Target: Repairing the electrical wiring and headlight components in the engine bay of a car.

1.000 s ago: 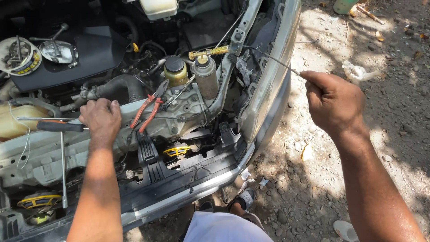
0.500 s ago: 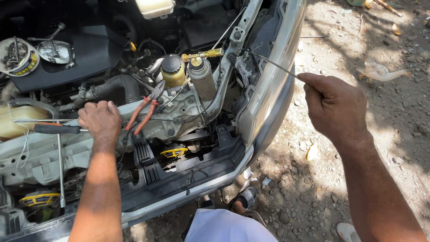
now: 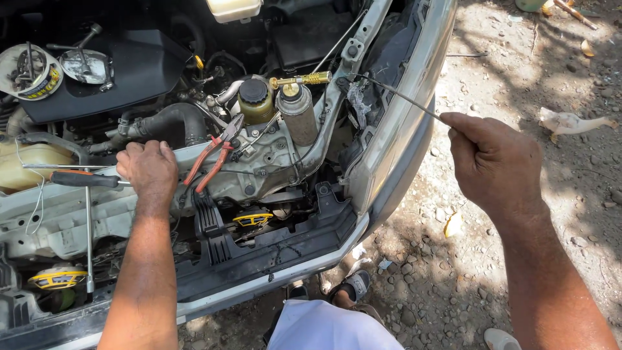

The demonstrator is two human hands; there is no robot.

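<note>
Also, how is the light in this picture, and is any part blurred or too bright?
Head view: hard sunlight, dappled shadows on the ground; the bumper glares nearly white; the back of the engine bay is deep in shade; the left hand, right hand and pliers are sharp, without motion blur.

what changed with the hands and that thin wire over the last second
Little changed. The right hand still pinches the thin wire, which still runs to the car's front edge, and has barely shifted. The left hand stays resting on the engine bay frame beside the red-handled pliers, which lie unmoved.
</note>
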